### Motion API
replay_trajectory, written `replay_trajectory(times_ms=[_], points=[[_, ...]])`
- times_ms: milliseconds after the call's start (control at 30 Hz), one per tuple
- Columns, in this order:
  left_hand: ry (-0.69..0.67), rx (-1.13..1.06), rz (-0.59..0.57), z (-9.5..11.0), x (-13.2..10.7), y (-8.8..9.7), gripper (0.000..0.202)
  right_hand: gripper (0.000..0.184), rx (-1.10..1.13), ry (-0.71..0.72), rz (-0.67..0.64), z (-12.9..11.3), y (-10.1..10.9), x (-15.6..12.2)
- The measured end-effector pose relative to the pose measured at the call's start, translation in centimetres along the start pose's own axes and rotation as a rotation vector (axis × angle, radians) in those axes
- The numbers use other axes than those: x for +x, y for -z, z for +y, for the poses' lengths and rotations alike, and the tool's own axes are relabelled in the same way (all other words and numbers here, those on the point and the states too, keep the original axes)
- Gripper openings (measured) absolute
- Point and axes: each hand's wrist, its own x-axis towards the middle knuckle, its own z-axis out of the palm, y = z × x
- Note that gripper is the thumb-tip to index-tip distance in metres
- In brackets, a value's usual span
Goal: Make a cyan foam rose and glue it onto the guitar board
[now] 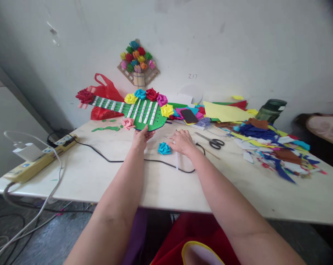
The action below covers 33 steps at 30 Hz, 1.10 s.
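Observation:
My left hand grips the lower edge of a green paper guitar, thumb on its front. The guitar has white strips and strings, and paper roses in yellow, blue, red and purple along its upper edge. A pink paper rose sits at its lower edge and a dark red one at the neck's end. My right hand rests low over the table, fingers curled; what lies under them is hidden. A translucent stick pokes out below it. A blue paper rose lies just left of its fingertips.
Black scissors lie right of my right hand. A black cable crosses the table from a power strip. Paper scraps, a phone and a dark bottle are at the back and right. A red bag stands behind the guitar.

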Motion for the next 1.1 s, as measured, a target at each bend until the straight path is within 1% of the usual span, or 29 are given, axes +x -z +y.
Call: replay_trajectory(times_ms=[100,200,300,400,500,567,700,767,833,933,1000,1100], points=[[-0.005,0.0,0.0,0.0,-0.1,-0.1,0.034,0.047,0.005,0.037,-0.073,-1.0,-0.3,0.4],[-0.014,0.001,-0.014,0.0,-0.1,-0.1,0.039,0.042,0.015,0.016,-0.13,-1.6,-0.6,0.9],[-0.013,0.006,-0.01,0.0,0.0,-0.1,0.038,0.034,0.052,-0.018,-0.157,-1.9,-0.9,1.4],[-0.013,0.007,-0.006,0.0,0.0,-0.1,0.035,0.027,0.138,-0.037,-0.156,-2.1,-0.8,1.5],[-0.011,0.01,-0.005,0.0,0.0,-0.1,0.034,0.022,0.28,-0.07,-0.173,-2.1,-0.5,1.3],[-0.013,0.006,-0.008,0.0,0.0,0.0,0.033,0.022,0.413,-0.087,-0.182,-1.8,-0.6,1.2],[-0.02,-0.008,-0.018,-0.1,0.1,0.1,0.03,0.03,0.777,-0.104,-0.155,-0.7,-1.3,1.1],[-0.013,0.0,-0.021,-0.1,0.1,0.1,0.028,0.033,1.006,-0.13,-0.102,0.0,-1.5,1.1],[-0.005,0.012,-0.022,0.0,0.0,0.0,0.028,0.03,1.247,-0.191,-0.035,0.7,-1.3,1.0],[-0.003,0.026,-0.028,0.0,-0.2,-0.2,0.028,0.031,1.555,-0.29,0.125,1.4,-0.7,1.0],[0.003,0.038,-0.042,-0.1,-0.3,-0.4,0.029,0.034,1.669,-0.352,0.244,1.7,-0.5,1.0],[0.009,0.058,-0.07,-0.2,-0.4,-0.5,0.03,0.033,1.724,-0.453,0.379,2.1,-0.6,1.3]])
